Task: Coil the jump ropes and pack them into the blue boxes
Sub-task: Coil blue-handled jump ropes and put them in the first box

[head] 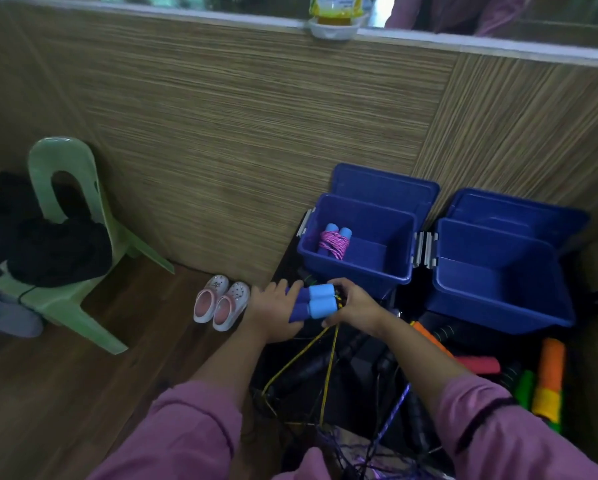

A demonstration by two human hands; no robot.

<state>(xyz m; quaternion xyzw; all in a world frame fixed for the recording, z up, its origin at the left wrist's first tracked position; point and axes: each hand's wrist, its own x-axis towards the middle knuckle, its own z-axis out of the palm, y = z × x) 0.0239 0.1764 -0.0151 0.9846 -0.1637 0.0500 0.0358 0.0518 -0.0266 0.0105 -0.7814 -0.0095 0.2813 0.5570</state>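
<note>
Both hands meet just in front of the left deep blue plastic box [356, 271]: the left hand [276, 311] grips the dark-blue ends of a pair of blue foam jump-rope handles [313, 303] held side by side, the right hand [351, 303] pinches their light-blue ends where the thin yellow rope [329, 368] trails down to the floor. That left box holds one coiled pink rope with blue handles [332, 242]; the right blue plastic box [498, 292] stands touching it, lids propped behind. More ropes with orange, red and green foam handles [552, 372] lie heaped lower right; a pale green plastic chair [65, 237] and small pink clogs [221, 303] sit left.
</note>
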